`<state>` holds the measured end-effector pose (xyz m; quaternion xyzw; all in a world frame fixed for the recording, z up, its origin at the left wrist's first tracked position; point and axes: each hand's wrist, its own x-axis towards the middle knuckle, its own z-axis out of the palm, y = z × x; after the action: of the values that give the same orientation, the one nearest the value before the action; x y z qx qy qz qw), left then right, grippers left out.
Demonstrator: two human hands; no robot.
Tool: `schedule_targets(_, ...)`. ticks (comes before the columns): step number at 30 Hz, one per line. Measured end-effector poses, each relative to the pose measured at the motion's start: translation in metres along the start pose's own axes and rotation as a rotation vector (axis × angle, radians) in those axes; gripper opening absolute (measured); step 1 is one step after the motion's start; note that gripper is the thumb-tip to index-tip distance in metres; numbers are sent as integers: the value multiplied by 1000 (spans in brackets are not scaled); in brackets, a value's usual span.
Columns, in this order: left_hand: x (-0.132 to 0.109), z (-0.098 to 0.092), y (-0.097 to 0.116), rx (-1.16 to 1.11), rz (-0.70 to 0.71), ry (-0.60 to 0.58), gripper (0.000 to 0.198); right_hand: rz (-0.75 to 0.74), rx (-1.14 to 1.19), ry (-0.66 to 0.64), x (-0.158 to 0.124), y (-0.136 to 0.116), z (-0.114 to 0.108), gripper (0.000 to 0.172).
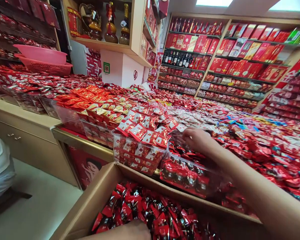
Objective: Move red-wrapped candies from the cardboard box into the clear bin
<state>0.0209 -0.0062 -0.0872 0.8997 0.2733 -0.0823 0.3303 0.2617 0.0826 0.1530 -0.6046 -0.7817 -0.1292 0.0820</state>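
Cardboard box before candy bins

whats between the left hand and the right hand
Head view: from the left hand, red candies in the box, the box's far wall, then a clear bin of dark candies below the right hand.

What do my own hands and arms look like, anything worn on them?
Both are bare. The right hand and its forearm show no glove, sleeve, watch or bracelet. Of the left hand only a bare sliver shows at the bottom edge.
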Motion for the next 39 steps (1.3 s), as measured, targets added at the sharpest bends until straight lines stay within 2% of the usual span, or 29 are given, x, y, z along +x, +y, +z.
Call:
schedule_targets(2, -5, -16, 12, 138, -5, -69, 10, -75, 110, 175, -24, -20, -21, 16)
schedule_targets(4, -10, -35, 27, 125, -19, -15, 14, -145, 289, 286, -60, -48, -28, 15)
schedule_targets(5, -12, -43, 35, 54, -19, 49, 16, -151, 384, 255, -81, -63, -24, 15)
schedule_targets(7, -14, -55, 47, -176, -23, 171, 16, -161, 535, 63, -122, -91, 0, 19)
schedule_targets(9, -16, -59, 55, -434, -15, 240, 13, -43, 632, -47, -156, -109, 36, 29)
schedule_targets(12, -15, -58, 63, -712, -30, 257, 10, 235, 931, -217, -181, -117, 80, 24)
schedule_targets(15, -13, -57, 68, -987, -56, 217, 15, 456, 1231, -265, -182, -113, 90, 29)
schedule_targets(17, -11, -58, 70, -1142, -42, 217, 18, 560, 1398, -238, -179, -110, 84, 30)
schedule_targets(20, -11, -60, 73, -1232, 1, 244, 22, 679, 1614, -191, -177, -109, 76, 28)
schedule_targets(25, -12, -62, 74, -1284, -13, 225, 25, 744, 1711, -129, -178, -113, 78, 28)
schedule_targets(30, -12, -62, 73, -1257, -79, 275, 23, 840, 1764, -89, -178, -118, 82, 29)
schedule_targets(33, -13, -62, 71, -1254, -47, 236, 23, 815, 1718, -96, -178, -117, 84, 27)
schedule_targets(39, -16, -62, 72, -1124, 43, 245, 20, 585, 1499, -200, -181, -113, 88, 20)
